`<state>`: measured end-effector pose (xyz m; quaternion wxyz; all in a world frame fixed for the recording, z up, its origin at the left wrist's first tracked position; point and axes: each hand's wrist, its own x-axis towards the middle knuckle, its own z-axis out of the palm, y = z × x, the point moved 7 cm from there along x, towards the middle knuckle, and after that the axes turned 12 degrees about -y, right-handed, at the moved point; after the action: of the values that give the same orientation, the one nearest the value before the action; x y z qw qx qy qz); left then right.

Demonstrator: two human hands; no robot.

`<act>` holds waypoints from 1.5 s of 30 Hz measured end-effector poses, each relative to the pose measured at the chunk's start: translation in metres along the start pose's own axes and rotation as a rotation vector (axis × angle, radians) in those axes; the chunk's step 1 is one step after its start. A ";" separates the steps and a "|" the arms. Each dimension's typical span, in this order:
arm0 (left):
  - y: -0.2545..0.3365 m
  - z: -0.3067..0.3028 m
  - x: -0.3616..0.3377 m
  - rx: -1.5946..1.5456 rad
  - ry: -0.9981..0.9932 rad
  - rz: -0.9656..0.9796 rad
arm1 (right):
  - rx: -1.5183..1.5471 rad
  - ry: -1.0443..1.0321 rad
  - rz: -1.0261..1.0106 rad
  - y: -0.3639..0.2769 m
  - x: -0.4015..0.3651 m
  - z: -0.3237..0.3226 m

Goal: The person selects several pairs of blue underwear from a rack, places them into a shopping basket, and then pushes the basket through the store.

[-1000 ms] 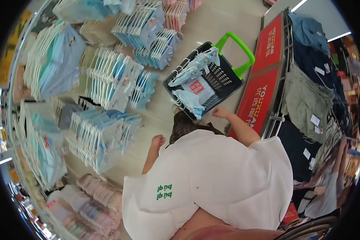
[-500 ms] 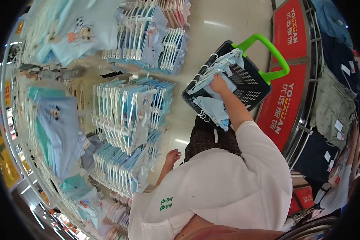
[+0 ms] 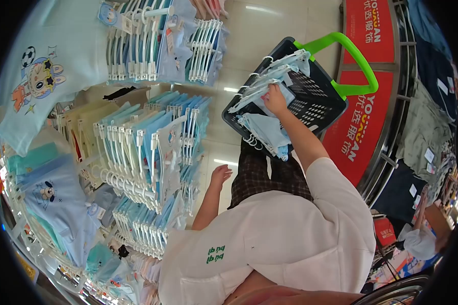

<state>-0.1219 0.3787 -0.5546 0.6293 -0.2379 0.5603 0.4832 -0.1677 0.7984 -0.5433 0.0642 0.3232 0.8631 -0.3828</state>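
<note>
My right hand [image 3: 276, 100] reaches into a black shopping basket [image 3: 318, 104] with a bright green handle [image 3: 362, 61]. Its fingers are closed on a light blue garment [image 3: 286, 93] on a white hanger, among several like it along the basket's side. Another light blue garment [image 3: 264, 131] hangs over the near end, its hanger hooks past the rim. My left hand [image 3: 220, 175] is low at my side, holding nothing, fingers loosely bent and apart. It is nearest the rack of children's clothes on white hangers [image 3: 137, 147]; a gap separates them.
Racks of hanging clothes fill the left, including a pale blue top with a cartoon print [image 3: 40, 76]. Red sign panels [image 3: 359, 119] and a metal rail line the right, with dark and grey clothes [image 3: 425, 127] beyond. A tiled floor [image 3: 254, 30] runs between. Another person [image 3: 423, 236] is at the lower right.
The racks on the left loom larger and have shifted left in view. The basket sits slightly further up and left, with my right hand still inside it. My left hand has risen a little.
</note>
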 end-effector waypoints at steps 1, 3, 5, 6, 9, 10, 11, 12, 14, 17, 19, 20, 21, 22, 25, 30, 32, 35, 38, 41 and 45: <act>0.008 0.008 0.001 -0.002 -0.001 -0.006 | -0.002 -0.004 0.005 -0.003 -0.002 -0.001; 0.026 0.031 0.003 -0.086 -0.058 0.036 | 0.027 0.001 0.035 -0.006 -0.006 -0.005; 0.037 0.043 0.005 -0.106 -0.090 0.036 | -0.082 -0.063 0.033 -0.006 -0.008 0.003; 0.042 0.050 0.006 -0.124 -0.117 0.040 | -0.190 -0.128 0.026 -0.009 -0.009 0.006; 0.057 0.065 0.010 -0.123 -0.140 0.062 | -0.365 -0.234 -0.057 -0.026 -0.013 0.014; 0.064 0.068 0.011 -0.103 -0.135 0.081 | -0.365 -0.236 -0.056 -0.032 -0.015 0.014; 0.072 0.071 0.011 -0.102 -0.134 0.078 | -0.337 -0.299 -0.124 -0.042 -0.017 0.018; 0.084 0.071 0.013 -0.075 -0.138 0.150 | -0.309 -0.361 -0.193 -0.054 -0.021 0.022; 0.109 0.073 0.017 -0.046 -0.143 0.219 | -0.289 -0.343 -0.204 -0.076 -0.026 0.019; 0.159 0.070 0.019 0.062 0.012 0.336 | -0.255 -0.301 -0.215 -0.098 -0.038 0.014; 0.186 0.068 0.027 0.109 0.081 0.387 | -0.240 -0.269 -0.215 -0.104 -0.039 0.012; 0.197 0.070 0.032 0.106 0.077 0.390 | -0.239 -0.223 -0.217 -0.106 -0.038 0.009; 0.204 0.073 0.038 0.108 0.049 0.366 | -0.236 -0.181 -0.216 -0.107 -0.038 0.008; 0.209 0.077 0.043 0.111 0.021 0.339 | -0.236 -0.183 -0.213 -0.112 -0.037 0.006; 0.222 0.086 0.058 0.112 -0.006 0.310 | -0.166 -0.137 -0.229 -0.130 -0.036 -0.014; 0.230 0.092 0.065 0.042 0.016 0.429 | -0.134 -0.258 -0.342 -0.163 -0.068 -0.036; 0.228 0.093 0.057 -0.003 0.003 0.423 | -0.129 -0.265 -0.374 -0.168 -0.085 -0.044; 0.222 0.098 0.035 -0.054 -0.079 0.404 | -0.109 -0.279 -0.426 -0.170 -0.108 -0.053; 0.201 0.091 0.026 -0.068 -0.131 0.360 | -0.102 -0.300 -0.474 -0.166 -0.128 -0.059; 0.188 0.095 0.004 -0.140 -0.208 0.409 | 0.020 -0.474 -0.502 -0.159 -0.142 -0.057; 0.184 0.107 -0.051 0.072 -0.060 0.525 | 0.084 -0.255 -0.423 -0.138 -0.103 -0.077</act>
<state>-0.2272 0.5281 -0.4345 0.5068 -0.0475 0.6006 0.6166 -0.1603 0.7315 -0.3672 0.0775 0.0869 0.8797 -0.4611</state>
